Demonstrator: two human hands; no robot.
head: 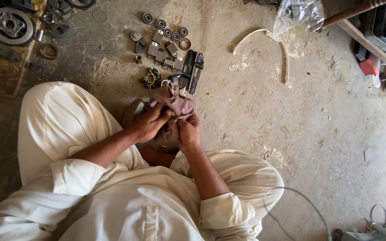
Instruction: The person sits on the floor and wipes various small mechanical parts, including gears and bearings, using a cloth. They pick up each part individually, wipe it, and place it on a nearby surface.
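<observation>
Head view is looking down at a person in cream clothes squatting on a dusty concrete floor (318,134). Both hands are bunching a crumpled mauve cloth rag (175,102) between the knees: the left hand (149,125) is closing its grip over the rag's near side, and the right hand (188,131) is pinching it from below. Just beyond are lying small ribbed metal parts (161,51), round bearings (161,24) and two black bars (194,70).

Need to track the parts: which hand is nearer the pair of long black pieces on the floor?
Right. The right hand grips the brownish cloth just below the black pieces; the left hand holds the cloth further to the side.
</observation>
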